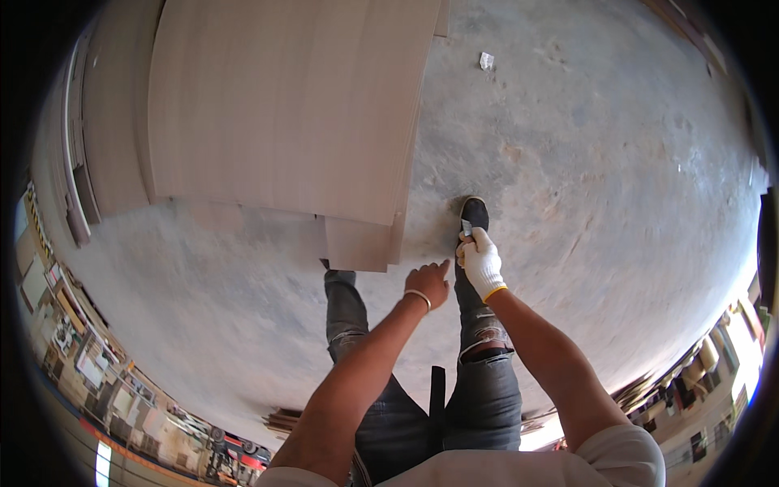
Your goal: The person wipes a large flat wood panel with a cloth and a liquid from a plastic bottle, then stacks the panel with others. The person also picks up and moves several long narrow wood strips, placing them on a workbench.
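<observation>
My left hand (430,284), bare with a pale bracelet at the wrist, hangs above the floor just right of the lower corner of the stacked sheets. Its index finger stretches out toward the right hand, and nothing shows in it. A white knit glove with a yellow cuff covers my right hand (481,264). Its fingers are closed on a small flat silvery piece (466,228), which sticks out in front of my dark shoe (475,211). The exact kind of this piece is too small to make out. The brown sheets (284,105) lie in a stack, touched by neither hand.
The grey concrete floor (584,178) stretches to the right. A small whitish scrap (486,61) lies on it ahead. More panels (109,122) stand at the far left. A smaller sheet piece (357,245) juts from the stack near my left foot. Clutter lines the room's edges.
</observation>
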`<state>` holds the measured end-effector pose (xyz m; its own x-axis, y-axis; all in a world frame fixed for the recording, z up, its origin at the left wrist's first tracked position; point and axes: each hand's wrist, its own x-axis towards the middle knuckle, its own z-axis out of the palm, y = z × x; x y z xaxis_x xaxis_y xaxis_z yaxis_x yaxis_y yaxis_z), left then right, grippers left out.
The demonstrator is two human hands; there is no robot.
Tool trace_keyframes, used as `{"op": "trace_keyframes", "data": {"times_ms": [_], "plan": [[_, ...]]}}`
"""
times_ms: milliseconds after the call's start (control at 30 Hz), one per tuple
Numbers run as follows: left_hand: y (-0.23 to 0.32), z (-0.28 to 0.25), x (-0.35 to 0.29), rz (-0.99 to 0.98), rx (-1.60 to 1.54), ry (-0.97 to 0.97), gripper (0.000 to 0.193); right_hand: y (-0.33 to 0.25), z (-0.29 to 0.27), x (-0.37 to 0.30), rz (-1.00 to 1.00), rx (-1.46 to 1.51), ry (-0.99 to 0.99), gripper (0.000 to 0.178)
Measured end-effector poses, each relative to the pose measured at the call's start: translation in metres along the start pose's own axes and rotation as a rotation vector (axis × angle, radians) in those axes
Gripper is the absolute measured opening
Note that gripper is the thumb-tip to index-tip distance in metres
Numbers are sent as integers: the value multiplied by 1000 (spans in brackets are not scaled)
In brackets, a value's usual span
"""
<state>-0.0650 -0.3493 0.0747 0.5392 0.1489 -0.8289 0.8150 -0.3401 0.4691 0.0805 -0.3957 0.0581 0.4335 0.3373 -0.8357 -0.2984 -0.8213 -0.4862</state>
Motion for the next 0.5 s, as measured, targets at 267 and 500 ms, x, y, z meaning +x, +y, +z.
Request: {"op": "trace_keyframes", "data": {"times_ms": [267,500], "plan": [[-110,-51,-49,412,78,391,58,3,89,-47,31,258,169,16],[-184,-89,-58,607,344,274,47,-11,203,-89,108,678,390,13]]}}
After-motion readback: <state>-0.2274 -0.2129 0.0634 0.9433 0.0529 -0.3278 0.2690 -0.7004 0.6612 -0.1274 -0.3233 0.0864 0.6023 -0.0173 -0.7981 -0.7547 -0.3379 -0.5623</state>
